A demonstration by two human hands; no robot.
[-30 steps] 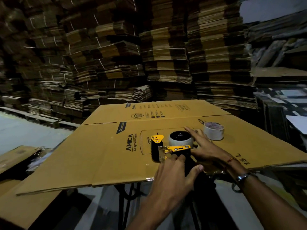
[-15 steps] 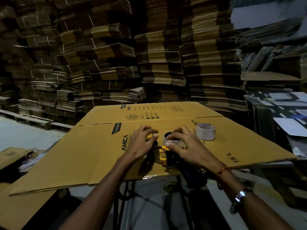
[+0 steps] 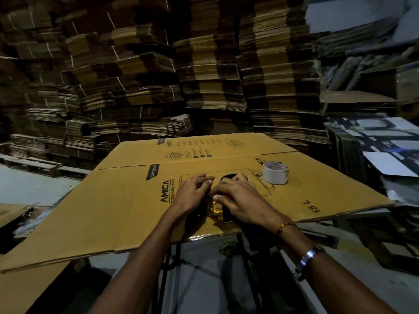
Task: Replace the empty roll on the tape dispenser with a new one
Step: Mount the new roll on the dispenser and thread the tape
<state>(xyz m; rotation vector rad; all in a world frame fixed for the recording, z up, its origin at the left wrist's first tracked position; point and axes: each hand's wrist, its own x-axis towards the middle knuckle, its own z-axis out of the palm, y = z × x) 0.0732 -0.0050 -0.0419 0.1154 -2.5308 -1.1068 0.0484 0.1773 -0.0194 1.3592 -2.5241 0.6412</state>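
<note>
One flattened cardboard box (image 3: 113, 211) lies as a work surface, and on it two hands meet over one tape dispenser (image 3: 215, 207). The dispenser is black with yellow parts, and it sits near the front edge of the cardboard, mostly covered by the hands. The left hand (image 3: 192, 193) lies on the left side of the dispenser with the fingers curled down around it. The right hand (image 3: 240, 198) lies on the right side, fingers bent and pressing on the top, where a dark round opening (image 3: 227, 177) shows just behind the knuckles. Both hands are closed on the dispenser; how firm the grip is I cannot tell, because the fingertips are partly hidden.

One white tape roll (image 3: 276, 172) stands alone on the cardboard, to the right of and a little behind the hands, apart from them and not touched. If another roll sits on the dispenser, it is hidden.

The right wrist carries two bands: one thin orange thread (image 3: 286, 226) and one metal bracelet (image 3: 306, 257).

Behind the cardboard many stacks of flat cartons (image 3: 204, 75) fill the wall
</note>
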